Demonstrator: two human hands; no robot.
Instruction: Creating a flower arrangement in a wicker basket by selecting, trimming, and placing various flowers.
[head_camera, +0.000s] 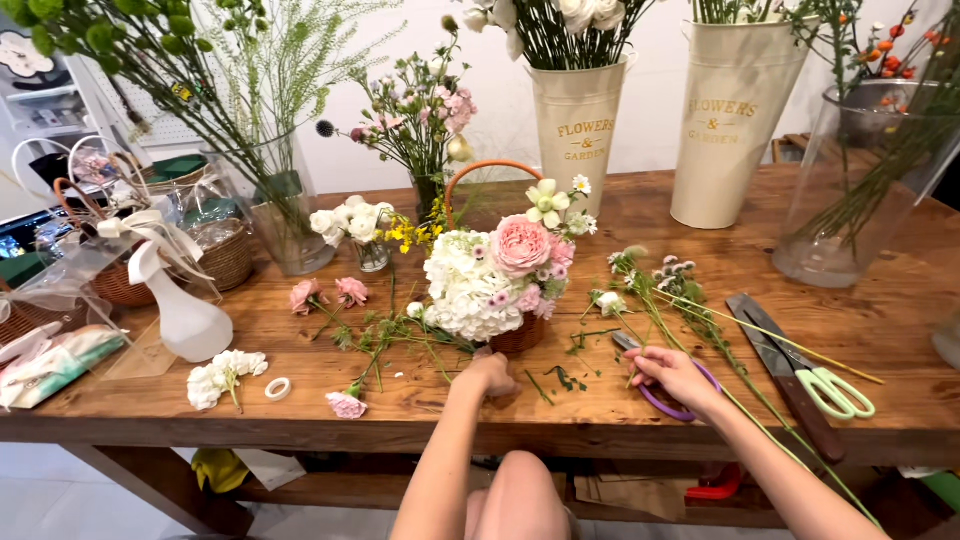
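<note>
Your left hand steadied the flower basket with curled fingers while your right hand, fingers clamped on the purple-handled scissors, was best kept low on the desk

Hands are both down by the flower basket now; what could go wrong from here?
The right hand rests on purple-handled scissors among loose green stems; lifting them could drag stems off the wooden table. The left hand sits at the wicker flower basket's base; a nudge might tip the top-heavy arrangement.

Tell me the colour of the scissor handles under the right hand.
Purple handles, under the right hand; seen in the head view.
</note>
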